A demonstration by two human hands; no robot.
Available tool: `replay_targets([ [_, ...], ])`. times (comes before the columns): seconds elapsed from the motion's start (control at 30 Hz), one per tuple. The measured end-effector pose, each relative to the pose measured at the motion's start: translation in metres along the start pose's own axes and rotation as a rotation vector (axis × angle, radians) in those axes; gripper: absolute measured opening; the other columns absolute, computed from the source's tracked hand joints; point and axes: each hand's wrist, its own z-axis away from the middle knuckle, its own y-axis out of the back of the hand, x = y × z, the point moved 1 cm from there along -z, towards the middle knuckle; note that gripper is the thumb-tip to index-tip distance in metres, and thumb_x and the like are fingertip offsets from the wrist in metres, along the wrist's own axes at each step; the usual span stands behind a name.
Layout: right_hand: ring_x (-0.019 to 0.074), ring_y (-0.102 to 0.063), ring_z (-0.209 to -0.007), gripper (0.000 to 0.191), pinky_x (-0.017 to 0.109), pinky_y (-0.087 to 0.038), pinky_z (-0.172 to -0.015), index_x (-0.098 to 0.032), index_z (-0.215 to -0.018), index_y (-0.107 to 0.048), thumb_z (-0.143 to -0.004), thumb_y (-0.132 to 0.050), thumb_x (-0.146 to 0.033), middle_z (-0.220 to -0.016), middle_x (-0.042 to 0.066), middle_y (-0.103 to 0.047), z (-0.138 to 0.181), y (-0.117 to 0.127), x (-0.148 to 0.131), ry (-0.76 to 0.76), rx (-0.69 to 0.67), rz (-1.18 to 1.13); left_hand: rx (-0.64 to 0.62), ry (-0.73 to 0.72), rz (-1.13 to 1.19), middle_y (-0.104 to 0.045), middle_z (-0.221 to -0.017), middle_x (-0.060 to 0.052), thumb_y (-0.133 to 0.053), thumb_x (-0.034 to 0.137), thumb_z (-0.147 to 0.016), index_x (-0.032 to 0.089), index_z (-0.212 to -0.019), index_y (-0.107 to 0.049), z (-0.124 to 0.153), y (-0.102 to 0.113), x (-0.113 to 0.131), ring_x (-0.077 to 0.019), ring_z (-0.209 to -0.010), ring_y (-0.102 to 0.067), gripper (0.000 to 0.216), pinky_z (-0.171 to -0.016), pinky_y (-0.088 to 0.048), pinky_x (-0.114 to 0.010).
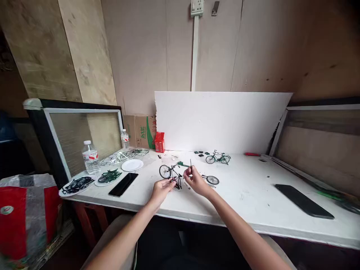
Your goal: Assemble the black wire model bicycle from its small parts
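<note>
My left hand pinches the lower part of a small black model bicycle, whose spoked front wheel points left. Close by on the right, my right hand grips a thin dark rod that sticks up from the fingers; its lower end is hidden. Behind the two hands lies a small green part. A loose spoked wheel with a short dark piece attached rests just right of my right hand. Farther back stands a green model bicycle with both wheels on.
Small dark pieces lie behind. At left are a phone, a white plate, plates of black parts and green parts, and water bottles. A dark flat slab and a red tool lie right.
</note>
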Motion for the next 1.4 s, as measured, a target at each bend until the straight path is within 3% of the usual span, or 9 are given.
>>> replay_targets([
  [0.13,0.0193,-0.053,-0.085,0.031,0.039,-0.05,-0.08,-0.027,-0.096,-0.036,-0.104,-0.055,-0.05,-0.097,0.003,-0.055,0.004,-0.019,-0.006,0.016,-0.013,-0.095,0.007,0.018,0.002,-0.082,-0.119,-0.015,-0.103,0.05,-0.061,0.016,-0.118,-0.085,0.002,0.005,0.003,-0.0205,-0.088,-0.071,0.068,-0.08,-0.056,-0.033],
  [0.27,0.021,-0.059,-0.09,0.035,0.039,-0.053,-0.081,-0.028,-0.097,-0.034,-0.104,-0.058,-0.053,-0.1,0.005,-0.06,0.006,-0.032,-0.012,0.003,-0.005,-0.208,-0.014,0.064,0.053,-0.079,-0.129,-0.016,-0.104,0.048,-0.059,0.018,-0.113,-0.086,0.004,0.004,0.006,-0.0288,-0.109,-0.073,0.064,-0.092,-0.058,-0.039],
  [0.53,0.0214,-0.061,-0.086,0.034,0.039,-0.052,-0.077,-0.028,-0.096,-0.034,-0.104,-0.059,-0.048,-0.098,0.004,-0.066,0.007,-0.037,-0.014,0.013,0.052,-0.183,-0.057,0.099,0.121,-0.077,-0.134,-0.018,-0.105,0.048,-0.058,0.017,-0.113,-0.087,0.009,-0.002,0.006,-0.0338,-0.12,-0.071,0.066,-0.108,-0.056,-0.048],
  [0.93,0.0221,-0.065,-0.087,0.033,0.039,-0.052,-0.072,-0.029,-0.096,-0.035,-0.103,-0.063,-0.045,-0.1,0.004,-0.068,0.009,-0.051,0.001,0.039,0.185,-0.182,-0.036,0.094,0.134,-0.073,-0.141,-0.017,-0.104,0.045,-0.061,0.017,-0.113,-0.087,0.009,-0.004,0.005,-0.0339,-0.121,-0.071,0.061,-0.107,-0.057,-0.049],
  [1.4,0.0207,-0.065,-0.09,0.035,0.037,-0.054,-0.075,-0.028,-0.095,-0.034,-0.103,-0.064,-0.043,-0.1,0.004,-0.067,0.011,-0.06,0.005,0.089,0.212,-0.145,0.003,0.081,0.123,-0.075,-0.137,-0.017,-0.1,0.034,-0.067,0.016,-0.107,-0.087,0.008,0.0,0.003,-0.0302,-0.115,-0.072,0.045,-0.106,-0.057,-0.05],
])
